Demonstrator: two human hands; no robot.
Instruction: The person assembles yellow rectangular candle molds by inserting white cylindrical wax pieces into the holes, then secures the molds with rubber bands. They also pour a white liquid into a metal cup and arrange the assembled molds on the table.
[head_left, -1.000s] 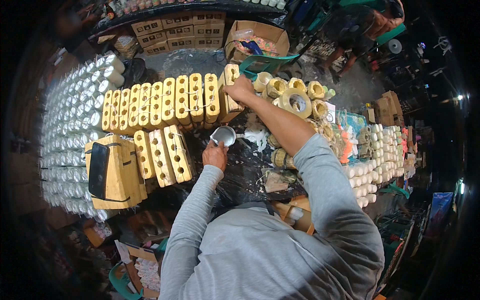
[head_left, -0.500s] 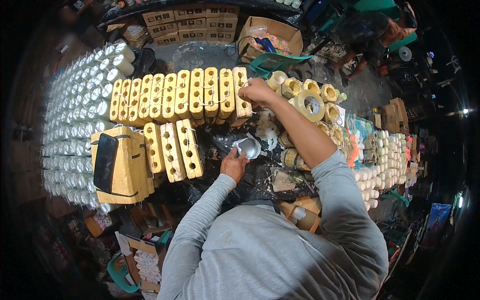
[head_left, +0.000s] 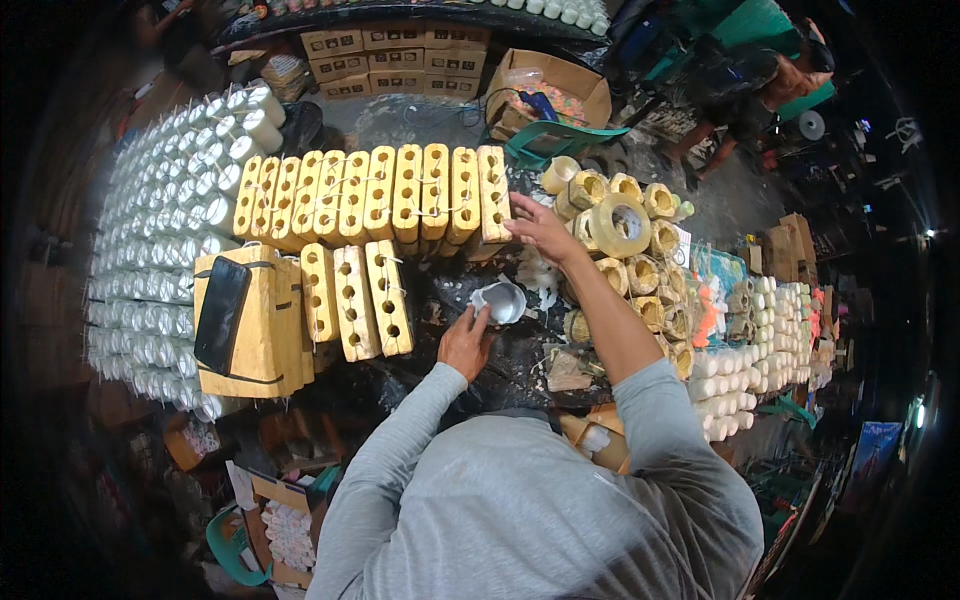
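- Since the half-second-earlier frame, our right hand (head_left: 540,228) has loosened from the end block (head_left: 493,195): fingers were on its side, now they're spread beside it.
- Block itself now stands in line, closing off the long row (head_left: 379,195) of yellow blocks.
- Contact hedge: right fingertips sit right at the block's edge; we can't tell whether they touch.
- Left hand (head_left: 466,345): thumb and fingers pinched on the near side of the metal cup (head_left: 500,302). That grip probably keeps it level, mouth up and clear.
- Hands are well apart, one per thing.
- Cup is over the dark table cover (head_left: 520,372), near the end block, right of the short row (head_left: 356,302) of three blocks. Handy reach for both hands, we'd say.
- Blocks stand on their long edges, side by side, holes facing up; likely packed so they prop each other and every hole stays reachable. White strings lie across several tops.
- Yellow bundle (head_left: 275,335) at left has black straps around it, seemingly to hold it together; a dark flat slab (head_left: 222,315) leans on its face.
- Tape roll (head_left: 603,222) lies on the hollow tubes (head_left: 648,312), right of the right hand.
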